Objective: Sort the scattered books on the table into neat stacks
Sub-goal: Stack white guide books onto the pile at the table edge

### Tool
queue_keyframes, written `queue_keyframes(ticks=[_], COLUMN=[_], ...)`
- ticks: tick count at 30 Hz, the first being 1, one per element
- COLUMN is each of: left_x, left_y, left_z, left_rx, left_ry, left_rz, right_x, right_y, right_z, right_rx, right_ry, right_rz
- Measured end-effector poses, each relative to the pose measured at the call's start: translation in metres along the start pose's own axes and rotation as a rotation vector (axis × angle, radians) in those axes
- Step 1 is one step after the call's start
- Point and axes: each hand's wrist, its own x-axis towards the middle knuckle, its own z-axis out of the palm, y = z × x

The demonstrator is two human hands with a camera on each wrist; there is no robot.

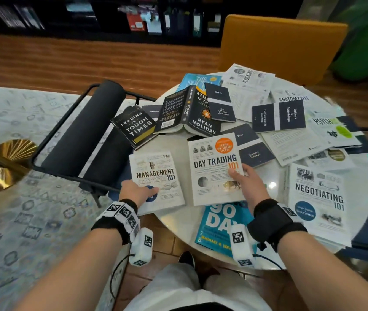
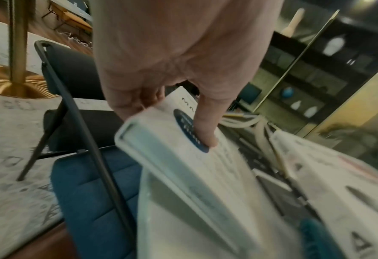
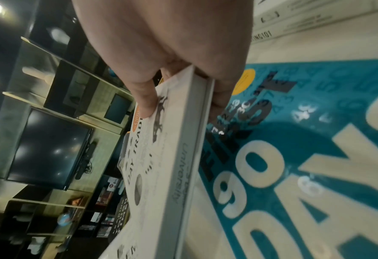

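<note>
A white hardback book with black "MANAGEMENT 101" lettering (image 1: 156, 176) is marked by a dark blue disc. An orange disc is borne by the white "DAY TRADING 101" book (image 1: 215, 169). White letters are set on the teal paperback (image 1: 217, 223). Grey motifs are scattered over the pale rug (image 1: 21, 221).

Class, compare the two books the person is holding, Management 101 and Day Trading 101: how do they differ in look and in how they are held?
Management 101 carries a dark blue circle near its bottom; Day Trading 101 has an orange circle at top right. The left hand grips Management 101 at its lower left corner; the right hand grips Day Trading 101 along its right edge. Both are white with black titles, each pinched thumb on top.
</note>
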Motion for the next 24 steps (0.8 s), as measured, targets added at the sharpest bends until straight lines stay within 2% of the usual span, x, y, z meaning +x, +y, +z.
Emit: queue_keyframes(ticks=[3,8,13,16,21,24], left_x=[-0.016,-0.044,-0.071,-0.082,-0.102,-0.114], left_y=[0.018,0.051,0.083,0.108,0.147,0.167], left_z=[-0.006,0.005,0.027,0.045,0.092,0.132], left_rx=[-0.215,-0.411,-0.558,-0.529,-0.405,-0.293], left_ry=[0.032,-0.080,-0.225,-0.427,-0.642,-0.751], left_rz=[0.072,0.120,0.112,0.107,0.166,0.229], right_x=[-0.001,0.000,-0.004,-0.008,-0.024,-0.032], right_y=[0.003,0.005,-0.009,-0.015,-0.022,-0.020], right_z=[0.015,0.034,0.026,0.001,-0.067,-0.111], right_rx=[0.004,0.060,0.109,0.079,0.063,0.026], right_ry=[-0.102,-0.183,-0.205,-0.179,-0.060,0.071], right_rz=[0.045,0.087,0.051,-0.005,-0.056,-0.082])
